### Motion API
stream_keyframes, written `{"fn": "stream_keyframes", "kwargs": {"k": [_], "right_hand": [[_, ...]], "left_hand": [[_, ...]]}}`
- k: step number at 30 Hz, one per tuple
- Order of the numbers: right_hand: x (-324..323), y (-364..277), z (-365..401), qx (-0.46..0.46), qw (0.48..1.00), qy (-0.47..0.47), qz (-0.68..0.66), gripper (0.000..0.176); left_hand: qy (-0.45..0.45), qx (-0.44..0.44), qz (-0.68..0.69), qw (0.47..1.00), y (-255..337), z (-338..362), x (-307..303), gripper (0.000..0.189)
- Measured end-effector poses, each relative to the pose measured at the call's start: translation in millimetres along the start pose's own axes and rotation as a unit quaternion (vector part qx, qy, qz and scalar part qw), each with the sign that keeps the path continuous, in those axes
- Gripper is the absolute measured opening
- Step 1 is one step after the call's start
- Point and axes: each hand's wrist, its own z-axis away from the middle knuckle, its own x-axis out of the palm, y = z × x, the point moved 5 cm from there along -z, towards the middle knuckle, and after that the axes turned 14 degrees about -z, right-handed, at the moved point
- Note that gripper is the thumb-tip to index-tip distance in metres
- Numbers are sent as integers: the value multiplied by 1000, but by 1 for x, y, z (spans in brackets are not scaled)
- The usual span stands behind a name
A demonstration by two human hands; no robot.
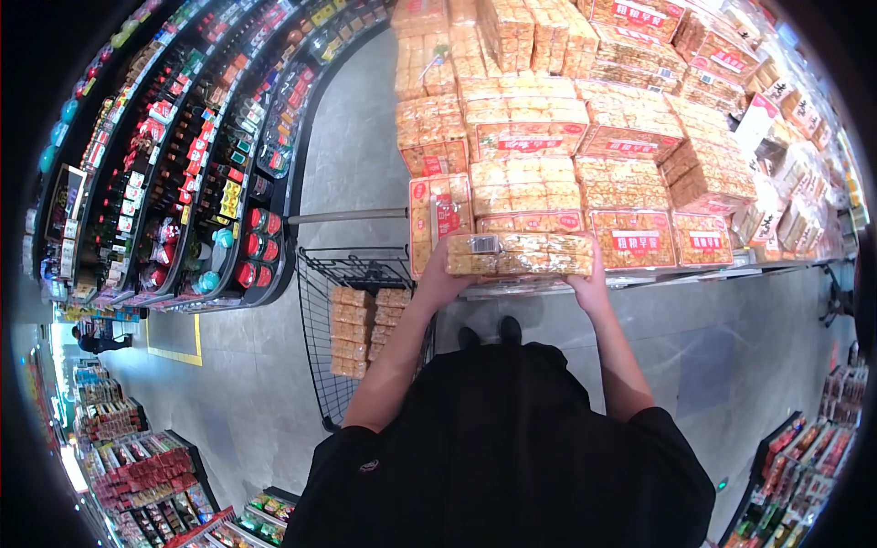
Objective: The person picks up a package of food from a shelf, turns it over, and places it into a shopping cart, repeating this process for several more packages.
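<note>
Between my two hands I hold a long clear-wrapped pack of golden puffed-grain snack bars (521, 254), level, with a barcode label on its upper left. My left hand (442, 276) grips its left end and my right hand (589, 279) its right end. Just beyond the pack rises a display of similar packs with red labels (525, 187), stacked in several layers. To my left stands a black wire shopping cart (315, 342) with packs of the same bars (352, 331) inside.
Curved store shelves (174, 155) with bottles and jars run along the left. A horizontal pole (347, 216) spans from shelf to display. Lower shelves stand at bottom left (151, 466) and bottom right (786, 466). A person (100, 339) is far left.
</note>
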Motion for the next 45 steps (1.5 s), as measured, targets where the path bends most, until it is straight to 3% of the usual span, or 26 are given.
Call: {"fn": "stream_keyframes", "kwargs": {"k": [16,22,31,33,35,36,37,39,43,45], "right_hand": [[7,-9,0,-4,1000,17,0,85],[7,-9,0,-4,1000,19,3,85],[5,-7,0,-10,1000,14,20,82],[9,-16,3,-34,997,13,74,79],[35,-45,9,-54,993,-26,104,72],[50,-63,12,-62,990,-45,118,69],[64,-84,16,-123,970,-75,198,65],[93,-117,26,-238,896,-133,349,58],[150,-140,44,-327,816,-262,398,60],[177,-127,46,-398,780,-265,405,60]], "left_hand": [[8,15,-16,1000,1,0,1,66],[-5,-11,17,1000,-3,1,2,75],[12,17,-32,999,-4,1,3,80],[128,-8,-9,992,27,14,-4,83],[148,-110,84,979,28,36,-5,79],[104,-199,167,960,17,51,-1,75],[57,-286,246,924,9,62,5,72],[53,-275,353,893,45,65,-9,68],[41,-206,538,816,45,49,-40,69],[78,-200,484,849,36,28,-60,58]]}}
